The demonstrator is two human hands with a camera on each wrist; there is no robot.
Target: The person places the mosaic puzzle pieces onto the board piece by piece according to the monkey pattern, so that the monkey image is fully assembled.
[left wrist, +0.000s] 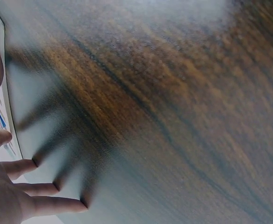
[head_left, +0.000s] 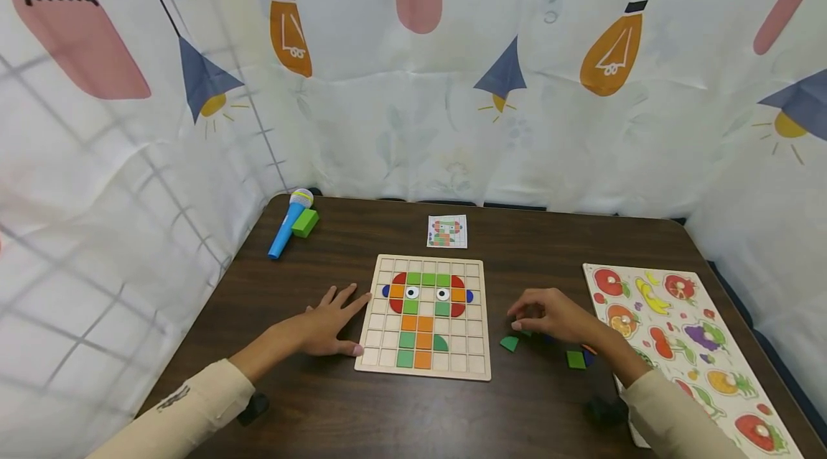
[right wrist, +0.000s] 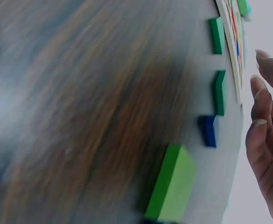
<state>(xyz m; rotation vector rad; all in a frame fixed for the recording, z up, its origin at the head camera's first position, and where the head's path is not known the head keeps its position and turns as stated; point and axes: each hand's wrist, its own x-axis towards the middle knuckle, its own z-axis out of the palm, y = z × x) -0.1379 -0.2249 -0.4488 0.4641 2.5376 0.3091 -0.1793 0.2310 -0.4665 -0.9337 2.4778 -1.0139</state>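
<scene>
A wooden grid board [head_left: 474, 358] bears colored tiles arranged as a figure with two eye tiles. My left hand [head_left: 328, 322] lies at its left side with fingers spread, the thumb on the lower left corner. My right hand [head_left: 549, 314] hovers right of the board over loose tiles, its fingers bent and nothing visible in them. Beneath and beside it lie a dark green quarter-round tile [head_left: 509, 343], another green tile [right wrist: 220, 93] and a small blue tile [right wrist: 211, 131]. A light green square tile [head_left: 576, 359] sits nearer the right wrist.
A pattern card [head_left: 447, 231] lies behind the board. At the back left, a blue toy microphone [head_left: 287, 228] rests beside a green block [head_left: 306, 223]. A fruit puzzle board [head_left: 704, 344] takes up the right side, partly under the right forearm. Printed curtains [head_left: 413, 128] hang behind the table.
</scene>
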